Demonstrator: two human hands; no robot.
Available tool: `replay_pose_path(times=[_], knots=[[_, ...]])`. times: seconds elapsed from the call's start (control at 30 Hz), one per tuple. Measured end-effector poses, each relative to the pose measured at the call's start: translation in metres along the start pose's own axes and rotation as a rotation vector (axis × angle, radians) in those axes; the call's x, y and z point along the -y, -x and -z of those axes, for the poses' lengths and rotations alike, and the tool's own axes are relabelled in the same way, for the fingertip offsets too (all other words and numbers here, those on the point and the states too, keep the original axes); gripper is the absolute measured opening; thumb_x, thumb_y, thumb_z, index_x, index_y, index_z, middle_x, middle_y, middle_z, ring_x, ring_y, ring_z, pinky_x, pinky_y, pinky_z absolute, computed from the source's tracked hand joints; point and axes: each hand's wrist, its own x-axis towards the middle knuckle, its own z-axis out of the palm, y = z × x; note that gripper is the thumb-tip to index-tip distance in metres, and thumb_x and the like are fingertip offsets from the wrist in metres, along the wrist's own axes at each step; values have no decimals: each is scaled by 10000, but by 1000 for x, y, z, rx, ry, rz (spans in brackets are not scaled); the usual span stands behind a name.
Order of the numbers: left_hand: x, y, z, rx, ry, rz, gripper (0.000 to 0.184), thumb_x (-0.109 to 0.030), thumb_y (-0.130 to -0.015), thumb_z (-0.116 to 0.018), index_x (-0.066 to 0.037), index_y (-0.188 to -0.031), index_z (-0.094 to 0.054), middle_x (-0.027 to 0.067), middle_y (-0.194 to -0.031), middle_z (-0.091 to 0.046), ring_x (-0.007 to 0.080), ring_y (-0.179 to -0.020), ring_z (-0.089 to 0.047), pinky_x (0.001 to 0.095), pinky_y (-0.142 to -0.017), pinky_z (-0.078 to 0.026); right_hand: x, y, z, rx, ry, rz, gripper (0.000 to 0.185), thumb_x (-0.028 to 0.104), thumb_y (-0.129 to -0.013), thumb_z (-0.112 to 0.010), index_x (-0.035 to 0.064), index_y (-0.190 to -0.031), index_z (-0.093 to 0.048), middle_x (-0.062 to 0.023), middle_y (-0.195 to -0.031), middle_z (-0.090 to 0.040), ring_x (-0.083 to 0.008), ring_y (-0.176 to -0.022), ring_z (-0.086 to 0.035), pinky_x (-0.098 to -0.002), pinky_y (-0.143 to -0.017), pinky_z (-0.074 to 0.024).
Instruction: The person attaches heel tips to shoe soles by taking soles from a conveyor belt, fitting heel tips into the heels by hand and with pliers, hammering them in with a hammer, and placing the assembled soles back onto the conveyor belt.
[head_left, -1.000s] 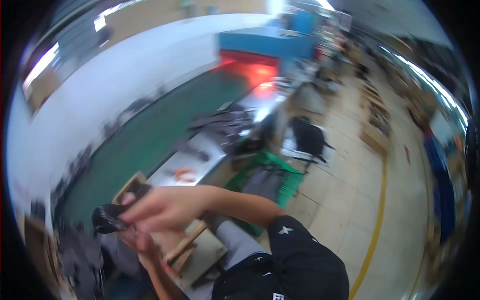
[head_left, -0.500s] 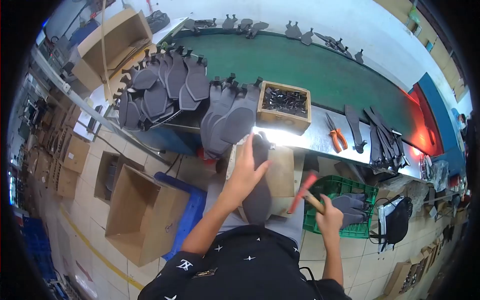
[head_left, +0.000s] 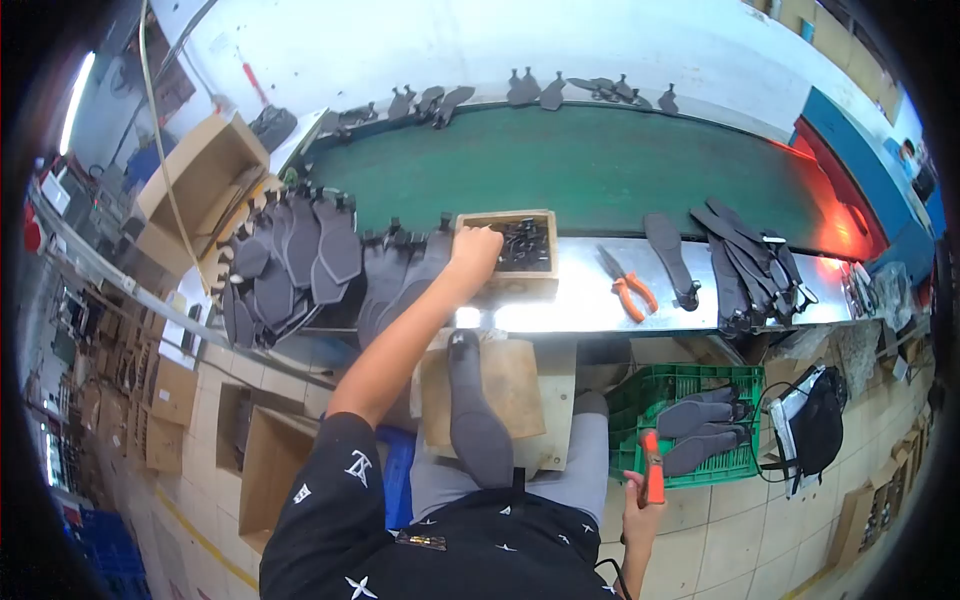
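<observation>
My left hand [head_left: 478,252] reaches over the left side of a wooden box [head_left: 525,287] filled with small black pieces [head_left: 522,246]. Its fingers are curled in, and whatever they hold is hidden. Low on the right, my right hand [head_left: 640,515] is closed around a hammer [head_left: 652,468] with a red head. A dark grey shoe sole [head_left: 480,420] lies untouched across a worn tan board [head_left: 432,380] over my lap, its narrow end toward the bench.
More soles [head_left: 300,250] with small heels are heaped at the bench's left. Orange-handled pliers [head_left: 630,290] and dark soles [head_left: 740,260] lie on the right. Behind runs a green conveyor belt [head_left: 560,160]. A green crate [head_left: 625,400] with soles stands right, a cardboard box [head_left: 275,460] left.
My left hand has left the sole and moved up to the wooden box. The sole now lies alone on the board. My right hand has lowered the hammer away from the board.
</observation>
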Motion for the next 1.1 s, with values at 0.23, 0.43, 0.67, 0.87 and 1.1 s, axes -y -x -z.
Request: replay_pose_path(times=[0.23, 0.43, 0.67, 0.87, 1.1], knots=[[23, 10, 11, 91, 311, 18, 119, 7, -773, -694, -14, -877, -748, 195, -859, -715, 366, -838, -717, 444, -728, -578, 30, -36, -32, 89, -193, 148, 147, 81, -942, -632, 15, -1004, -747, -6, -618, -532, -54, -552, -453, -277, -530, -371], [22, 20, 15, -26, 99, -123, 173, 7, -758, -679, -3, -915, -752, 238, -874, -699, 390, -844, -698, 453, -742, -564, 80, -60, -44, 153, -352, 108, 164, 77, -954, -625, 7, -1058, -732, 51, -683, -569, -11, -559, -409, -235, -513, -333], [-10, 73, 100, -238, 1336, 96, 308, -78, -909, -702, 11, -1203, -696, 83, -864, -690, 132, -756, -638, 275, -689, -518, 151, -70, -34, 292, -547, 144, 315, 80, -991, -599, 20, -1299, -625, -19, -876, -699, -15, -494, -447, -201, -458, -363], [-83, 191, 191, -319, 1804, -36, 241, -77, -952, -682, 65, -1146, -664, 69, -861, -664, 142, -737, -665, 273, -662, -542, 233, -69, -42, 426, -658, 389, 304, 98, -991, -625, -17, -1272, -623, -117, -1008, -718, -20, -483, -450, -188, -420, -359], [-103, 247, 192, -623, 1458, -86, 233, 31, -839, -765, 10, -1063, -705, 94, -955, -669, 155, -844, -673, 268, -696, -569, 267, -36, -44, 589, -678, 432, 230, 121, -961, -688, 3, -1158, -679, -140, -1148, -728, -21, -596, -523, -185, -494, -402]])
